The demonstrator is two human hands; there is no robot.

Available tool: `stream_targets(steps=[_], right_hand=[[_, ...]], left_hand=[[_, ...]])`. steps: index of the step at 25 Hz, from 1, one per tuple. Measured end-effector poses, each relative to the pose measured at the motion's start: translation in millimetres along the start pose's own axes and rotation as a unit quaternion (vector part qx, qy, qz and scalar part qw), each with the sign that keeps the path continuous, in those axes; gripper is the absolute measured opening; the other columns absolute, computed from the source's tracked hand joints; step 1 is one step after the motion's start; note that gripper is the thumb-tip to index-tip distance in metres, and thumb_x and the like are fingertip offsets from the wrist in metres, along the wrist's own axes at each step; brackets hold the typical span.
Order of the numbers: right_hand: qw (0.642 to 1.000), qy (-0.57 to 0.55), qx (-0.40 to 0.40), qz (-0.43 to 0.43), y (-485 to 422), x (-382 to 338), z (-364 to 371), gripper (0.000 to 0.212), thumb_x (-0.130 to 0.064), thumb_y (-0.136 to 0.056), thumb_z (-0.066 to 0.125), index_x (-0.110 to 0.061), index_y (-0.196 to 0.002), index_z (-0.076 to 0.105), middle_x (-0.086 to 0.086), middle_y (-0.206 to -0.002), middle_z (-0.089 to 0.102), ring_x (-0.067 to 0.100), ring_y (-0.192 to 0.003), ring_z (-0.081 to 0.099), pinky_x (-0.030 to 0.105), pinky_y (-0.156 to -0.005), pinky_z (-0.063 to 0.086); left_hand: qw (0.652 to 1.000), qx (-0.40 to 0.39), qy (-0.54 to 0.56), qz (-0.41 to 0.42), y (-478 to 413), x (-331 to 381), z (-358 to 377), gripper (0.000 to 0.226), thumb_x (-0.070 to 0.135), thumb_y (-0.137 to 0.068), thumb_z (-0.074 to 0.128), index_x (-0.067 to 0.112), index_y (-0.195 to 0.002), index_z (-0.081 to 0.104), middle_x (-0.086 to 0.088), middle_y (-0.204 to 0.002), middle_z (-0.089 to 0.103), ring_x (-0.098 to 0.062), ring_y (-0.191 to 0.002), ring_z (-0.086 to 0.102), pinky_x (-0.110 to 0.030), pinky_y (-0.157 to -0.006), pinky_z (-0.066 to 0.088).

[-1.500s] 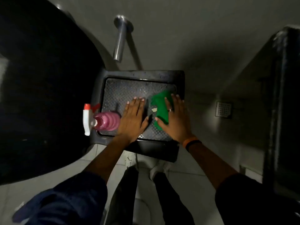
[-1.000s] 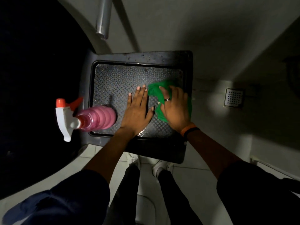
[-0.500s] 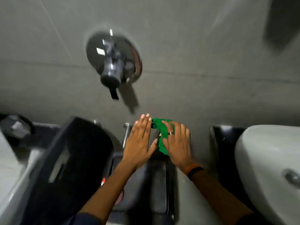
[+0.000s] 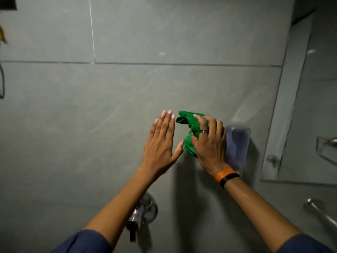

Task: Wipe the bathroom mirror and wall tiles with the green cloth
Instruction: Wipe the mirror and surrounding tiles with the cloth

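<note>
both hands are raised at the grey wall tiles (image 4: 127,92): the right hand (image 4: 207,145) grips the bunched green cloth (image 4: 189,125), the left hand (image 4: 162,141) spread flat beside it, mirror (image 4: 306,110) at right.

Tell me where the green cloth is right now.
In the head view, the green cloth sits right of centre against the grey wall tiles, under the right hand, just left of the mirror.

Mid-frame, the cloth (image 4: 189,130) lies under the right hand (image 4: 209,145), left hand (image 4: 162,143) beside it, mirror (image 4: 300,106) at right, tap (image 4: 144,212) below.
</note>
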State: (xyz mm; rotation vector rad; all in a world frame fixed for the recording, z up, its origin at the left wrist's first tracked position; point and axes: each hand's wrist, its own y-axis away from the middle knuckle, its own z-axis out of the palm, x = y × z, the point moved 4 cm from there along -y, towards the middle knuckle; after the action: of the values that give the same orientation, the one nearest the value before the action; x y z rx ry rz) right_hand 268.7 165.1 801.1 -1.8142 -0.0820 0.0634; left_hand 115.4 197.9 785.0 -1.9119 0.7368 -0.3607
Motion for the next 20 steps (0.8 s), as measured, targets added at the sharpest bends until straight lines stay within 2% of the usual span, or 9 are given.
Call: stream_targets(steps=[5, 8, 11, 14, 15, 16, 18, 19, 20], right_hand=[[0.990, 0.083, 0.102, -0.043, -93.6, 30.6, -25.8, 0.057, -0.029, -0.079, 0.060, -0.014, -0.134, 0.052, 0.015, -0.123, 0.063, 0.035, -0.101, 0.056, 0.043, -0.082, 0.040], [0.983, 0.126, 0.128, -0.044, -132.2, 63.8, -42.6, 0.058, -0.030, -0.080, 0.057, -0.013, -0.135, 0.055, 0.016, -0.123, 0.063, 0.036, -0.102, 0.058, 0.046, -0.083, 0.044], [0.972, 0.165, 0.159, -0.051, -174.8, 106.5, -61.8, 0.057, -0.030, -0.082, 0.055, -0.016, -0.137, 0.049, 0.016, -0.124, 0.061, 0.034, -0.103, 0.052, 0.047, -0.084, 0.046], [0.953, 0.151, 0.260, -0.016, -223.3, 160.1, -97.4, 0.060, -0.025, -0.084, 0.061, -0.020, -0.140, 0.042, 0.016, -0.132, 0.056, 0.033, -0.116, 0.047, 0.051, -0.094, 0.043], [0.956, 0.150, 0.253, -0.003, -237.1, 178.0, -104.8, 0.065, -0.027, -0.085, 0.063, -0.021, -0.144, 0.038, 0.017, -0.143, 0.050, 0.034, -0.129, 0.043, 0.054, -0.103, 0.039], [0.965, 0.176, 0.197, 0.002, -250.1, 196.6, -106.0, 0.071, -0.032, -0.087, 0.064, -0.022, -0.150, 0.033, 0.017, -0.155, 0.038, 0.034, -0.143, 0.033, 0.057, -0.114, 0.030], [0.978, 0.206, 0.016, 0.022, -264.3, 228.8, -91.6, 0.081, -0.049, -0.089, 0.063, -0.026, -0.156, 0.023, 0.010, -0.169, 0.007, 0.027, -0.157, 0.003, 0.062, -0.124, 0.004], [0.986, 0.161, -0.032, 0.037, -266.9, 239.0, -83.7, 0.080, -0.056, -0.089, 0.060, -0.028, -0.155, 0.025, 0.006, -0.170, 0.000, 0.021, -0.157, -0.005, 0.061, -0.124, -0.004], [0.995, 0.077, -0.036, 0.057, -269.3, 244.3, -78.7, 0.076, -0.063, -0.088, 0.056, -0.031, -0.152, 0.030, 0.003, -0.170, 0.000, 0.017, -0.157, -0.006, 0.057, -0.126, -0.007]], left_hand=[[0.996, 0.070, -0.012, 0.062, -101.6, 5.2, -12.2, 0.076, 0.049, -0.101, 0.034, -0.001, -0.156, 0.019, -0.017, -0.167, 0.017, -0.028, -0.156, 0.008, -0.044, -0.128, 0.012], [0.989, 0.115, -0.009, 0.089, -143.1, 18.4, -4.8, 0.075, 0.050, -0.101, 0.032, 0.000, -0.156, 0.020, -0.017, -0.166, 0.019, -0.028, -0.156, 0.010, -0.044, -0.127, 0.013], [0.984, 0.146, 0.017, 0.105, -173.8, 36.6, 7.2, 0.074, 0.047, -0.101, 0.036, 0.000, -0.156, 0.022, -0.018, -0.165, 0.021, -0.029, -0.155, 0.013, -0.044, -0.126, 0.015], [0.980, 0.160, 0.010, 0.121, -197.9, 59.2, 21.3, 0.072, 0.045, -0.100, 0.035, -0.002, -0.154, 0.028, -0.020, -0.163, 0.028, -0.033, -0.153, 0.020, -0.048, -0.124, 0.022], [0.980, 0.159, 0.011, 0.123, -204.2, 64.7, 25.1, 0.072, 0.045, -0.099, 0.035, -0.002, -0.153, 0.029, -0.020, -0.162, 0.029, -0.034, -0.152, 0.022, -0.049, -0.123, 0.023], [0.979, 0.159, 0.010, 0.129, -212.3, 72.4, 31.0, 0.072, 0.045, -0.099, 0.034, -0.002, -0.153, 0.030, -0.021, -0.161, 0.030, -0.035, -0.151, 0.023, -0.049, -0.122, 0.023], [0.977, 0.156, 0.001, 0.143, -226.3, 88.0, 41.2, 0.072, 0.045, -0.098, 0.034, -0.002, -0.152, 0.032, -0.022, -0.160, 0.033, -0.036, -0.150, 0.026, -0.049, -0.122, 0.021], [0.977, 0.152, 0.002, 0.149, -233.1, 96.0, 46.5, 0.072, 0.045, -0.098, 0.034, -0.003, -0.151, 0.034, -0.022, -0.159, 0.035, -0.036, -0.150, 0.027, -0.048, -0.121, 0.020], [0.977, 0.149, 0.007, 0.154, -240.2, 105.3, 52.9, 0.072, 0.045, -0.097, 0.034, -0.003, -0.151, 0.035, -0.023, -0.158, 0.036, -0.036, -0.149, 0.028, -0.048, -0.121, 0.020]])
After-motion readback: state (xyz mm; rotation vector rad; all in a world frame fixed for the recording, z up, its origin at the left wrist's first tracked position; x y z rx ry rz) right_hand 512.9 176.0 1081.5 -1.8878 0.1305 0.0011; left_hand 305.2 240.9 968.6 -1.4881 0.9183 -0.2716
